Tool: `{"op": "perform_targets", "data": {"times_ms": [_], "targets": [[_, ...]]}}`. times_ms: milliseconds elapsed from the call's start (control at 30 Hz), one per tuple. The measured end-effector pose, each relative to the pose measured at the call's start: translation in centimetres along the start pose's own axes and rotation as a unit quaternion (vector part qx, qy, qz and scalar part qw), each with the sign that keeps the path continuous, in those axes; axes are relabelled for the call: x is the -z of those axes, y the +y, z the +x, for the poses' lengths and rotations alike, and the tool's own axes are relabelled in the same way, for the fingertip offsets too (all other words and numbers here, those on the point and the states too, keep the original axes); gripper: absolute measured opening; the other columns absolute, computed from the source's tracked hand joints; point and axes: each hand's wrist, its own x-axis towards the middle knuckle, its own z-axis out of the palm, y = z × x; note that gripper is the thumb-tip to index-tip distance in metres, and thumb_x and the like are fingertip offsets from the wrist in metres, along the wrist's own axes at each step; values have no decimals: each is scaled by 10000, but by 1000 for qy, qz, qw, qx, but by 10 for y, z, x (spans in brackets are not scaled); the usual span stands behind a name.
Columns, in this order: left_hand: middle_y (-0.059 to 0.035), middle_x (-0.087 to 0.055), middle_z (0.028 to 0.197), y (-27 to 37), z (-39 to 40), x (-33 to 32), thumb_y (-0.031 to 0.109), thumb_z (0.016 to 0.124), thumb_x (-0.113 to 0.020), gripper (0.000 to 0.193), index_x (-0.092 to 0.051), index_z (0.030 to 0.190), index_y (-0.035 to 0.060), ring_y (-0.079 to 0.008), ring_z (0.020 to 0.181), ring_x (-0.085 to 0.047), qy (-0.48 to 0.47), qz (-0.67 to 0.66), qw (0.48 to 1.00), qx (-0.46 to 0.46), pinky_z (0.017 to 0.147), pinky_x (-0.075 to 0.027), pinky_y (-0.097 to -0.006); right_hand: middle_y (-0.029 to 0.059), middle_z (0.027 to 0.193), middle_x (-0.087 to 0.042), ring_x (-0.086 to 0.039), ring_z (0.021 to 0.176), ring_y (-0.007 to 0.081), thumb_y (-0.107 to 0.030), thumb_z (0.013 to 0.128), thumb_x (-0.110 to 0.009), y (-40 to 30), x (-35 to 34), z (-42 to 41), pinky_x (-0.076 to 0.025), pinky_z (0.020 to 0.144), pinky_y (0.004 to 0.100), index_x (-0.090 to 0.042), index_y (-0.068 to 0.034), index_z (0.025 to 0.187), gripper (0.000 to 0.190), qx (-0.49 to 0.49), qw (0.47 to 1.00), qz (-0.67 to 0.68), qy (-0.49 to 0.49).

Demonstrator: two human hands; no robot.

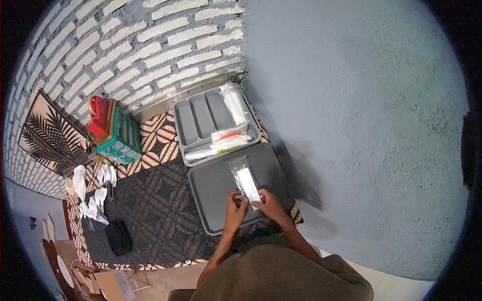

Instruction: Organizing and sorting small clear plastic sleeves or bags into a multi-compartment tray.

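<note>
A flat white packet (248, 183), perhaps a folded napkin, lies in a clear plastic sleeve (238, 164) over a dark grey tray (211, 188). My right hand (270, 205) pinches the packet's near right corner, with the thumb on top of the white face. At the sleeve's near left edge, my left hand (236, 211) has its thumb and fingers curled together on the clear film. The far end of the sleeve extends beyond the white part. What else the sleeve holds cannot be made out.
Behind stands a grey compartment tray (196, 113) with wrapped white packets (231, 139) and a plastic-wrapped bundle (234, 103). A teal drawer box (126, 141) carries a red tape dispenser (98, 116). Napkin-wrapped cutlery (98, 199) and a black pouch (118, 237) lie left. A wall (357, 131) borders the right.
</note>
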Motion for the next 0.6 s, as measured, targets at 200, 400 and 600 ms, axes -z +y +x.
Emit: {"op": "perform_targets", "data": {"times_ms": [200, 400, 600], "targets": [[34, -523, 791, 35, 3, 9, 159, 941, -566, 167, -574, 1006, 5, -55, 698, -467, -27, -59, 998, -8, 624, -376, -215, 87, 902, -630, -597, 812, 140, -217, 875, -673, -23, 0, 3, -486, 724, 305, -543, 12, 1079, 333, 119, 965, 223, -66], [56, -483, 774, 69, 0, 8, 140, 924, -597, 121, -573, 974, 33, -41, 675, -420, -21, -175, 984, 30, 605, -343, -203, 59, 870, -640, -601, 779, 118, -160, 878, -669, -49, 7, -5, -486, 688, 279, -589, 1, 966, 201, 83, 975, 207, 2], [72, -477, 738, 59, 4, 4, 121, 889, -652, 117, -593, 960, 51, -29, 653, -392, -26, -184, 981, 47, 589, -323, -195, 55, 871, -641, -603, 797, 108, -147, 868, -681, -46, 10, -4, -481, 692, 267, -575, -13, 894, 174, 121, 969, 214, 31]]}}
